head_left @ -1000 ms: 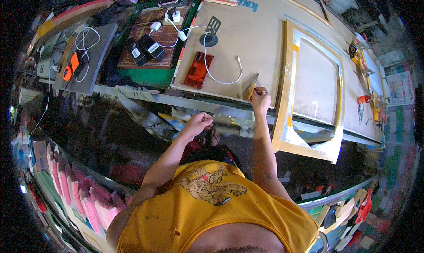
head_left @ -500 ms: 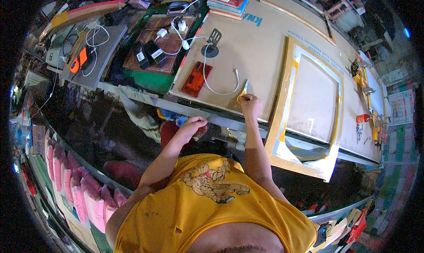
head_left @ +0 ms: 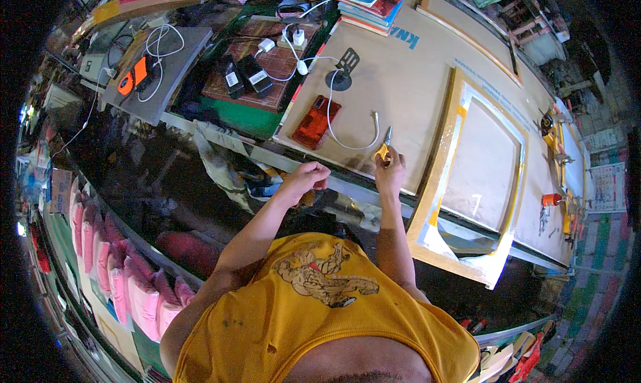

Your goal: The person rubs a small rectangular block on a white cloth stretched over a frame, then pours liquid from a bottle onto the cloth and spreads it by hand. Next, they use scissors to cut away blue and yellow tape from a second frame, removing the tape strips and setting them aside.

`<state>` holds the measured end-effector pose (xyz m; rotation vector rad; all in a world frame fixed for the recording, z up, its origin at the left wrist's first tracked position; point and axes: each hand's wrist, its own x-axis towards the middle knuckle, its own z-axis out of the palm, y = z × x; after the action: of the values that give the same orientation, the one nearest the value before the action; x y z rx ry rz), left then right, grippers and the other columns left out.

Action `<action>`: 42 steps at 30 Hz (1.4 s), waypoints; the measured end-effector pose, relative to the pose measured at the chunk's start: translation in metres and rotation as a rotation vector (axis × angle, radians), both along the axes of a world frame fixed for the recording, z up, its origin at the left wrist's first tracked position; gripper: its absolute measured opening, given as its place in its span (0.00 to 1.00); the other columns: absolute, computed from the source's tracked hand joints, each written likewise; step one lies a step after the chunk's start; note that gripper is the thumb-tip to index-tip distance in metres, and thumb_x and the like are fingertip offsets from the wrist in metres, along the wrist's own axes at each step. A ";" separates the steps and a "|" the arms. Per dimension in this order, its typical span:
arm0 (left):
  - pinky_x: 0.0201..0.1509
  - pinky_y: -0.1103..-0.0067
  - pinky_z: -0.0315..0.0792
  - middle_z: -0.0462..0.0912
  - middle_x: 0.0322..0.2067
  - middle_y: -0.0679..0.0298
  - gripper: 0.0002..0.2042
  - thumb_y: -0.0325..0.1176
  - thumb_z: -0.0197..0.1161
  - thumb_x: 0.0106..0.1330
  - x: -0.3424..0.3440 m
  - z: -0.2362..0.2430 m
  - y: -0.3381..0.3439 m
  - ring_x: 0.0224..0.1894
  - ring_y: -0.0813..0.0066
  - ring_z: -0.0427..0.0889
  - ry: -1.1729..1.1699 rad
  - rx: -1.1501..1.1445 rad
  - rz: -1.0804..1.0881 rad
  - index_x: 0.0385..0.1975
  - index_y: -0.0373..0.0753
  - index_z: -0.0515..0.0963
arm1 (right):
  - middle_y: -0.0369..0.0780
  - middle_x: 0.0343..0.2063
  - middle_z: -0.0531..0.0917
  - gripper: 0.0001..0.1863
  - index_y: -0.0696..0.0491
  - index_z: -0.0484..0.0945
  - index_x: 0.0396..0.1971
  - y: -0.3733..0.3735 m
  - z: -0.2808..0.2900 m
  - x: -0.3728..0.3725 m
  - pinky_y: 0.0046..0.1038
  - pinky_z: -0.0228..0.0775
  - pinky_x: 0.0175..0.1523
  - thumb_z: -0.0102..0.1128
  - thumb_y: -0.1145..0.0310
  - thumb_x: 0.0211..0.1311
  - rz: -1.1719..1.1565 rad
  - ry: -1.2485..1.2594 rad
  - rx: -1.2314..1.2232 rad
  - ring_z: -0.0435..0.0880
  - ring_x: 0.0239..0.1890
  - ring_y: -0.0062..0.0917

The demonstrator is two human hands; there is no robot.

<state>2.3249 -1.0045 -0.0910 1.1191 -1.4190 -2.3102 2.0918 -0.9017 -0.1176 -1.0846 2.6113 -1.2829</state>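
My right hand (head_left: 390, 174) is closed on the yellow handles of a pair of scissors (head_left: 387, 141) at the table's near edge. Their metal blades point away from me. My left hand (head_left: 307, 180) hovers just short of the same edge, fingers curled together; what they hold, if anything, is hidden. Beyond it on the table lies a red phone (head_left: 316, 122). A white cable (head_left: 339, 142) loops past the phone, its end lying a little left of the scissors. Behind them stands a black phone stand (head_left: 342, 72) with a round base.
A wooden frame (head_left: 434, 172) edged with tape overhangs the table (head_left: 407, 96) at right. Books (head_left: 370, 6) are stacked at the back. Black boxes (head_left: 244, 76) and white chargers (head_left: 267, 44) sit on a board at left. Pink bundles (head_left: 143, 296) line the lower left.
The view has shifted, so the table appears farther right. My left hand has risen toward the table edge. My right hand stays on the scissors, which have barely moved relative to the table.
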 end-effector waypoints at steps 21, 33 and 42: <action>0.45 0.82 0.70 0.80 0.30 0.68 0.07 0.34 0.61 0.70 0.080 0.016 0.010 0.35 0.80 0.77 0.147 0.058 -0.220 0.39 0.37 0.78 | 0.37 0.08 0.74 0.24 0.59 0.73 0.15 0.042 0.045 0.150 0.28 0.63 0.15 0.65 0.59 0.65 -0.084 -0.472 -0.005 0.73 0.09 0.20; 0.41 0.81 0.71 0.80 0.30 0.67 0.08 0.35 0.62 0.68 0.124 0.010 -0.001 0.34 0.79 0.78 0.129 0.010 -0.177 0.40 0.37 0.79 | 0.40 0.28 0.84 0.06 0.60 0.79 0.38 0.030 0.037 0.218 0.25 0.78 0.34 0.52 0.81 0.69 0.175 -0.622 -0.196 0.84 0.29 0.22; 0.42 0.83 0.70 0.79 0.28 0.69 0.08 0.35 0.60 0.70 0.103 0.013 0.002 0.33 0.81 0.77 0.196 0.085 -0.254 0.39 0.37 0.79 | 0.39 0.35 0.84 0.09 0.61 0.78 0.45 0.042 0.030 0.205 0.25 0.81 0.38 0.59 0.75 0.66 0.190 -0.539 -0.056 0.83 0.34 0.19</action>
<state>2.4279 -1.0026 -0.0784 0.7419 -1.4734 -2.5916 2.2966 -0.8601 -0.0872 -0.8204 2.0409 -1.3762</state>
